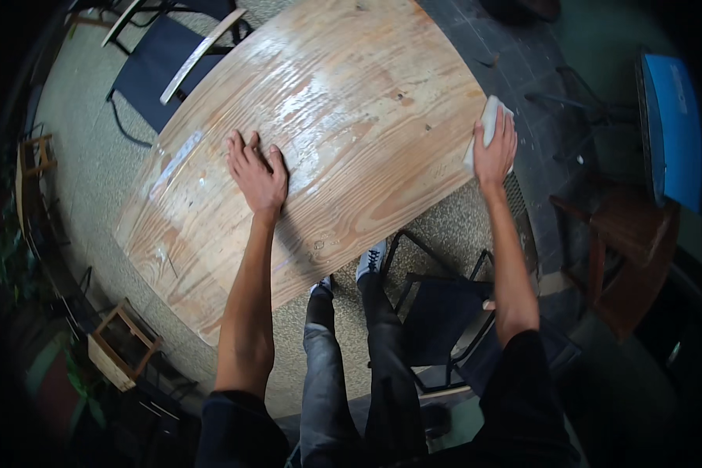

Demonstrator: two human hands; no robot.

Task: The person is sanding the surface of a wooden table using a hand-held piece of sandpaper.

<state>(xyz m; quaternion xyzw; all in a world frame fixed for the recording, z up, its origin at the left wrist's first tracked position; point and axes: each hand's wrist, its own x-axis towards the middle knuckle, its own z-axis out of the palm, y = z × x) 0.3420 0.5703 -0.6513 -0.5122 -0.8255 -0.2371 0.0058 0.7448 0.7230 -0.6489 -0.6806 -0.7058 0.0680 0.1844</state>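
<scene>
A wooden table (pixel 351 140) with visible grain and knots spreads out before me, with wet-looking shine along its middle. My left hand (pixel 258 175) lies palm down on the wood, left of the middle, fingers apart, holding nothing. At the table's right edge, my right hand (pixel 494 149) presses on a folded white cloth (pixel 490 120). Part of the cloth is hidden under the palm and fingers, and it reaches to the table's rim.
A dark fabric chair with wooden armrests (pixel 158 67) stands at the table's upper left. Another dark chair (pixel 444 319) is beside my legs on the right. Farther right are a brown wooden chair (pixel 626 234) and a blue panel (pixel 675 128). Wooden furniture (pixel 123 345) stands lower left.
</scene>
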